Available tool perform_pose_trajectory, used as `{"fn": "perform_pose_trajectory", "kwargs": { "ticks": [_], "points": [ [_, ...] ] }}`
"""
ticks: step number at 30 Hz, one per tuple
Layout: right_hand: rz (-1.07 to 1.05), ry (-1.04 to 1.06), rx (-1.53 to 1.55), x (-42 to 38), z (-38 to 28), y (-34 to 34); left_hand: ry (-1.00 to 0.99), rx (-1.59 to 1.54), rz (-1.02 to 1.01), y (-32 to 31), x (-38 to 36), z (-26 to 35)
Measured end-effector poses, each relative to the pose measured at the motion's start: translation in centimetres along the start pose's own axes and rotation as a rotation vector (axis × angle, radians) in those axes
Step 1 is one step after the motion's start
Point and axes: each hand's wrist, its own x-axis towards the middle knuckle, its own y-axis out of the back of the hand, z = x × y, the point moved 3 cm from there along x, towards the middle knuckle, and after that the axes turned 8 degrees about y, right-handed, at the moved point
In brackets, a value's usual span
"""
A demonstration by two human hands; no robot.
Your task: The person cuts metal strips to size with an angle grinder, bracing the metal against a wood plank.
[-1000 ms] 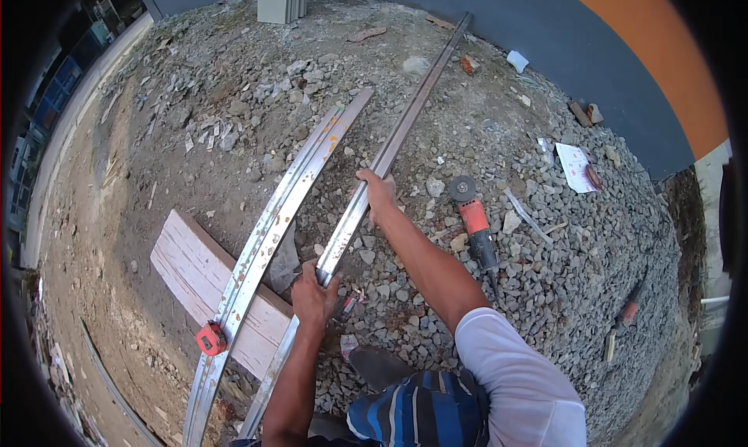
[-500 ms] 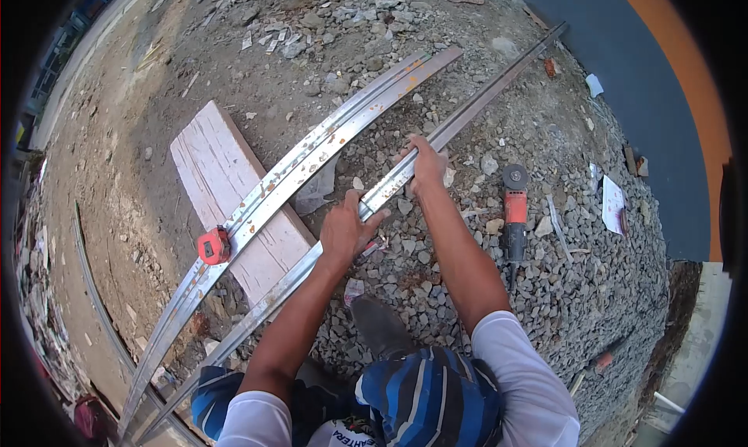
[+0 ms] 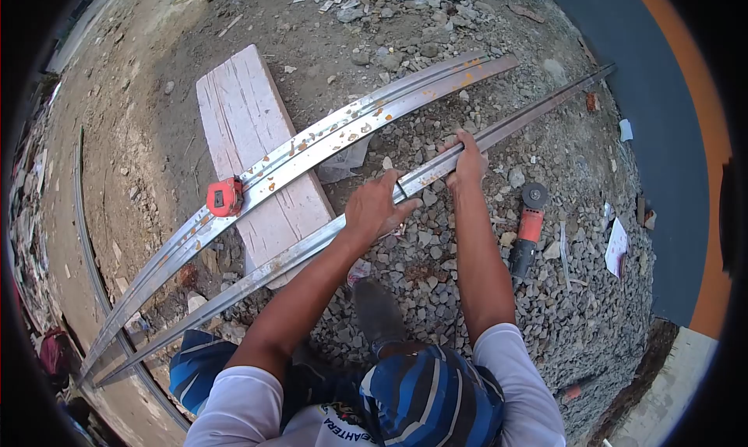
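Head view: both hands' fingers clamp metal strip over gravel ground, wooden plank beneath.

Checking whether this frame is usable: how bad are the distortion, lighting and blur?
Head view: strong fisheye, black corners, so the straight metal rail under the left hand and right hand looks bowed; even daylight, soft shadows, mild glare on the stacked rails; centre sharp, edges smeared.
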Motion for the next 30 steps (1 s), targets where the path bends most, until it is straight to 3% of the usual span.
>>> {"fn": "perform_pose_trajectory", "kwargs": {
  "ticks": [1,4,7,9,10,12,14,16,18,19,21,23,25,26,29,30],
  "points": [
    [0.004,0.016,-0.017,0.0,0.0,-0.1,-0.003,0.0,-0.004,0.1,0.4,-0.2],
    [0.012,0.027,-0.028,-0.5,-0.5,-0.3,0.024,-0.441,-0.184,0.3,2.8,-0.6],
    [0.004,0.043,-0.015,-0.6,-0.7,0.1,-0.137,-0.339,-0.324,1.1,5.8,0.1],
    [-0.111,0.018,-0.136,-0.3,-1.1,0.8,-0.128,-0.355,-0.335,0.6,7.5,-0.1],
    [-0.09,-0.011,-0.268,1.0,-1.0,2.7,-0.126,-0.368,-0.432,0.4,8.4,-0.2],
    [-0.022,0.131,-0.298,-3.3,-5.7,4.4,-0.092,-0.394,-0.529,0.5,8.6,0.1],
    [0.006,0.544,-0.493,-4.5,-8.7,10.0,-0.098,-0.414,-0.498,0.5,8.4,0.2],
    [0.19,0.629,-0.777,-5.6,-11.0,16.1,-0.098,-0.429,-0.468,0.3,8.1,-0.1],
    [0.321,0.609,-1.434,-5.6,-11.8,22.3,-0.11,-0.484,-0.453,0.0,8.0,0.0],
    [0.326,0.605,-1.433,-6.2,-12.1,23.1,-0.111,-0.479,-0.457,-0.1,7.8,0.1],
    [0.186,0.317,-1.682,-6.8,-11.8,24.3,-0.08,-0.475,-0.402,0.1,7.3,0.2],
    [0.154,0.358,-1.713,-5.9,-11.4,25.3,-0.078,-0.466,-0.393,0.2,7.2,0.4],
    [0.128,0.16,-1.793,-4.9,-11.0,25.1,-0.076,-0.464,-0.373,0.3,7.0,0.4],
    [0.127,0.174,-1.791,-4.3,-11.1,25.4,-0.058,-0.474,-0.395,0.3,7.0,0.5],
    [0.04,0.135,-1.648,-2.6,-11.4,27.1,-0.063,-0.456,-0.4,0.3,6.4,0.7],
    [-0.033,0.089,-1.423,-2.4,-11.4,27.3,-0.027,-0.467,-0.278,0.6,6.0,0.8]
  ]
}}
